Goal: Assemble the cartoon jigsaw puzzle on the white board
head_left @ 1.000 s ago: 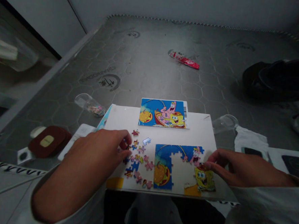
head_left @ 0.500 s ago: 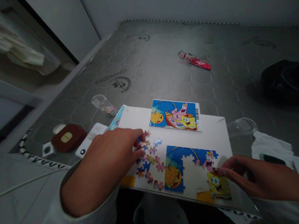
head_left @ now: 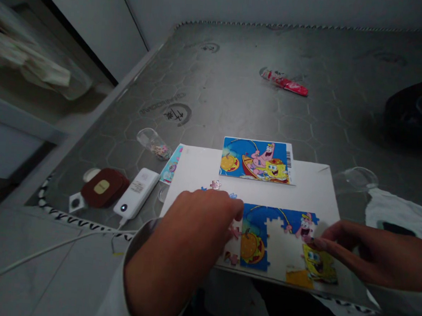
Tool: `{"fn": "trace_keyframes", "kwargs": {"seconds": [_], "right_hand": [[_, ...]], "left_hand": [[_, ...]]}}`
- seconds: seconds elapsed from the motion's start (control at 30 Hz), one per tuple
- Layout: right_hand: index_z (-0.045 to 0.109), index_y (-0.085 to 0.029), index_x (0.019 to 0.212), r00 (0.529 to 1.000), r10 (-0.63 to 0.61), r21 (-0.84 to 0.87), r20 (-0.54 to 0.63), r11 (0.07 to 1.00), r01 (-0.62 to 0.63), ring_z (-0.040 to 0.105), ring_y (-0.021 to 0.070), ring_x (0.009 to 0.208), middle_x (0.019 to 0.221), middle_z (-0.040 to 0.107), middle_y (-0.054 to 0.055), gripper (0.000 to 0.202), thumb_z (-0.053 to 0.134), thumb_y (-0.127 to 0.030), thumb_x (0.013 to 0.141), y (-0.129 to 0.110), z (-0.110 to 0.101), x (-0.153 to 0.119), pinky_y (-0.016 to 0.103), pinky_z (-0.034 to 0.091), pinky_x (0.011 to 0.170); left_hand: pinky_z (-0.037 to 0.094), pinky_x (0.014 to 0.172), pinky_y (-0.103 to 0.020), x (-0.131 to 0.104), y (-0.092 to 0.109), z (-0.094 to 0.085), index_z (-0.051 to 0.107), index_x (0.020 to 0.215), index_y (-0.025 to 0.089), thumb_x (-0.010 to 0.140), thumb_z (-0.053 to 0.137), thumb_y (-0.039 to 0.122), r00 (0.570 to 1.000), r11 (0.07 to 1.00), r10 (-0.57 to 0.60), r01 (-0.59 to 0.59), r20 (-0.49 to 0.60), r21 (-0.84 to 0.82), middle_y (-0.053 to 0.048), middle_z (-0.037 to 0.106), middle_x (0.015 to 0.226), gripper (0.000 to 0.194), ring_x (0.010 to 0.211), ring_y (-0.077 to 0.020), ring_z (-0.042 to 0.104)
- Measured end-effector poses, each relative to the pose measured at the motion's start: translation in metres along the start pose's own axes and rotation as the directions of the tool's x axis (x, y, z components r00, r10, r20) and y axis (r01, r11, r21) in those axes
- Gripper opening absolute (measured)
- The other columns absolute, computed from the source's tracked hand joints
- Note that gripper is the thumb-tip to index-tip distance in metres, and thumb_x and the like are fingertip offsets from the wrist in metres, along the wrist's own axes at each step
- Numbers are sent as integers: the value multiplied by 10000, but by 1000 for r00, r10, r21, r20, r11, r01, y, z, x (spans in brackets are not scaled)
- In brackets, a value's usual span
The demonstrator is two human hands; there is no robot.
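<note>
A half-built cartoon jigsaw puzzle [head_left: 281,236] lies on a white board [head_left: 199,169]. The left hand [head_left: 196,224], fingers curled, covers loose pieces [head_left: 234,231] beside it; any pinch is hidden. The right hand [head_left: 362,250] rests extended fingertips on the puzzle's right edge.

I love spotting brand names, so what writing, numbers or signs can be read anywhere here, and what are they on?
Round emblem printed on the grey hexagon-patterned mattress: characters and arched lettering, too blurred to read.
Barcode on the colourful cartoon reference card: digits too small.
Label on the white power bank: print too small.
Red snack wrapper: unreadable.
</note>
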State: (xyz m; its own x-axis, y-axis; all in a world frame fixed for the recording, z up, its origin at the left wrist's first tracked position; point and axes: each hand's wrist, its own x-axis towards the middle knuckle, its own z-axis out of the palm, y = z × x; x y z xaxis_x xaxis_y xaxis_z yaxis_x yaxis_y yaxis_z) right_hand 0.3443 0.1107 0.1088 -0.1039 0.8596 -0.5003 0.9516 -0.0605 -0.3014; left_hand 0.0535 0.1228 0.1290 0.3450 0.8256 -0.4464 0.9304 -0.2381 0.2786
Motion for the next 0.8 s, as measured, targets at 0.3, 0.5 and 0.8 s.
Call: {"fn": "trace_keyframes", "kwargs": {"seconds": [0.3,0.5,0.8], "right_hand": [[733,-312,806,1000,10,-12,16,1000,-9,635,214,530,675,741,2,327,557,-581,865,-6,-4,-1,370,407,526],[720,-292,787,999,28,-42,-17,999,-29,657,207,568,690,753,6,315,591,-560,887,-11,-3,-5,352,422,542],[740,-320,884,990,21,-81,140,997,-10,671,178,589,780,782,18,370,558,-641,858,3,-8,6,297,435,516]], "left_hand": [[491,704,-417,7,16,9,713,918,276,846,646,218,999,996,-16,13,37,84,-25,740,921,115,826,-293,709],[466,644,-383,11,11,14,709,857,285,814,637,214,997,997,-19,13,80,78,-20,745,886,110,736,-270,698],[396,553,-306,13,25,8,727,1027,404,909,524,256,994,994,93,-96,-52,-43,28,763,941,278,696,-216,702]]}}
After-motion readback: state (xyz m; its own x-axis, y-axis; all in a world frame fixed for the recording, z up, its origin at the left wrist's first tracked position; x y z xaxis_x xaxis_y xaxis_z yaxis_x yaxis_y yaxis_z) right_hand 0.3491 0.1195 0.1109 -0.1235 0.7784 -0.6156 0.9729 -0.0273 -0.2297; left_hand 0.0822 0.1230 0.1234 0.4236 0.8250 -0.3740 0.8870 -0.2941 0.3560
